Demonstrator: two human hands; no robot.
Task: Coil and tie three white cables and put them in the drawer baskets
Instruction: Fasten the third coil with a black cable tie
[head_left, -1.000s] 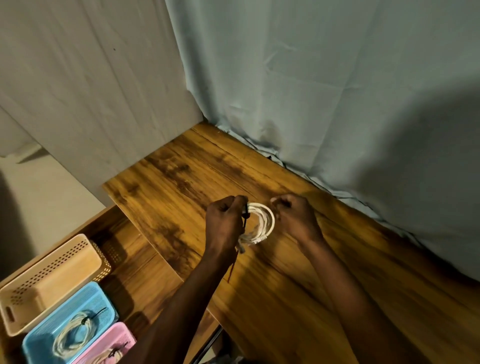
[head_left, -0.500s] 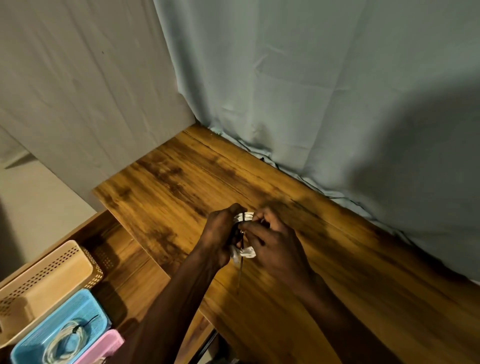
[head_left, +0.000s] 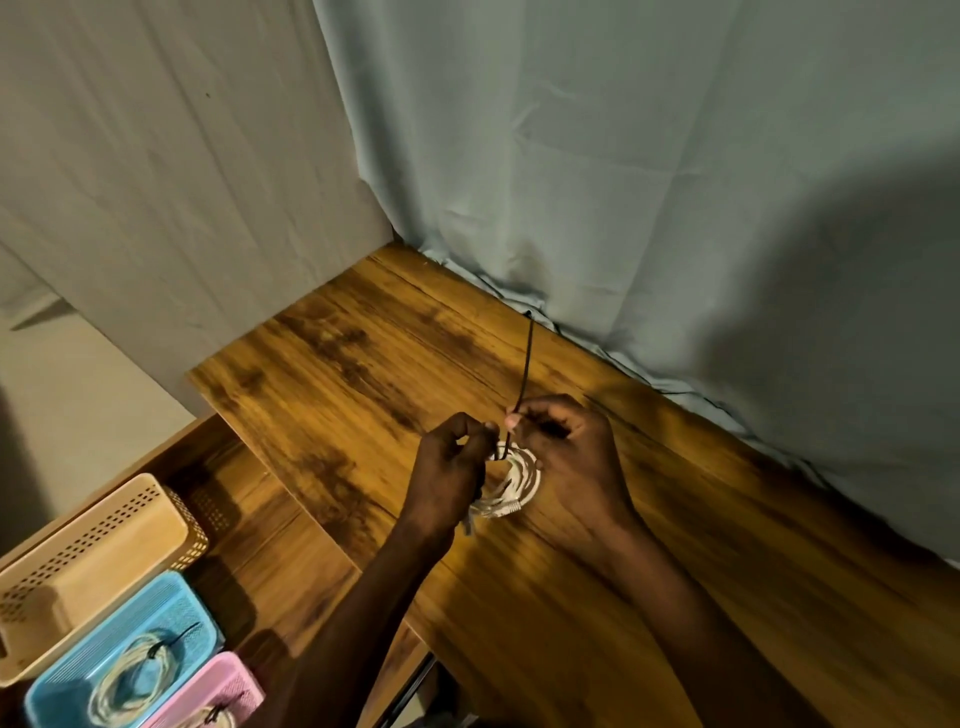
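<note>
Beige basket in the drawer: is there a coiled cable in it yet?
No: the beige basket shows only its bare inside, while a tied white coil lies in the blue basket beside it.

Desk (head_left: 571, 597): amber-brown wood grain with dark streaks. Coiled cable (head_left: 511, 486): white; tie (head_left: 525, 374): black. Baskets: beige perforated (head_left: 98, 566), blue (head_left: 78, 670), pink (head_left: 228, 680); curtain (head_left: 623, 156) pale blue-grey, plain.

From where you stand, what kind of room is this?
Probably a home desk corner, though I can't be sure: a wooden desk pushed against a pale curtain, with an open drawer of small plastic baskets holding coiled cables.
</note>
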